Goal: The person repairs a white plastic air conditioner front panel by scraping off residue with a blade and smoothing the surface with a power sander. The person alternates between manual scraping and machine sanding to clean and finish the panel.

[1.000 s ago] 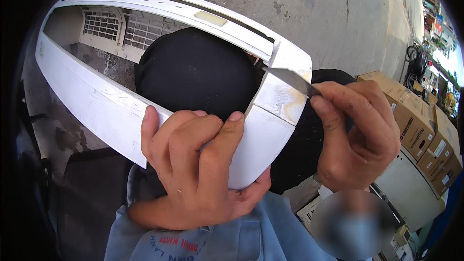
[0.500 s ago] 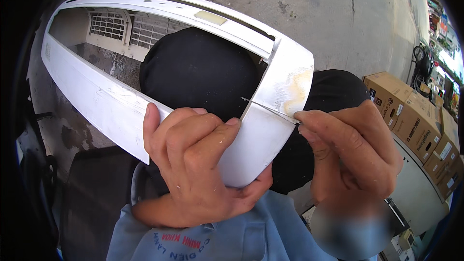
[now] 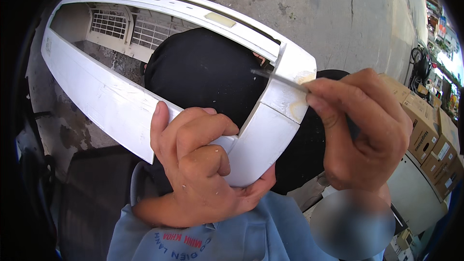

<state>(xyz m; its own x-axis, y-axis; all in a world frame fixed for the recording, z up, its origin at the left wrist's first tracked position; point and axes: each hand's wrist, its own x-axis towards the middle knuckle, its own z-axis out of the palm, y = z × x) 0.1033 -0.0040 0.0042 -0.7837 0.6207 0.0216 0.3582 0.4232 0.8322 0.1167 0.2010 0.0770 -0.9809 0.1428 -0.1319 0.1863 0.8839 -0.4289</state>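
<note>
A long white plastic frame [image 3: 96, 99], resembling an appliance's front cover, lies across my lap. My left hand [image 3: 200, 164] grips its lower right part, fingers over the long panel and thumb at the near corner. Between the thumb and index finger of my right hand [image 3: 365, 128] is a thin metal strip [image 3: 282, 81]. It points left across the frame's right end, its tip over the opening; whether it touches the plastic I cannot tell. A dark straight seam crosses this end, with a yellowish stain [image 3: 302, 79] on the surface beside it.
Black cloth covers my knees [image 3: 203, 67], seen through the frame's opening. A white grille part [image 3: 108, 24] lies on the stained concrete floor [image 3: 309, 19] beyond. Cardboard boxes [image 3: 420, 125] and a pale metal panel [image 3: 415, 193] stand at the right. A dark chair seat [image 3: 96, 188] is at the left.
My right hand has lifted the metal strip away from the seam, up toward the far side of the end piece. A finger of my left hand has curled in. The frame has shifted slightly right.
</note>
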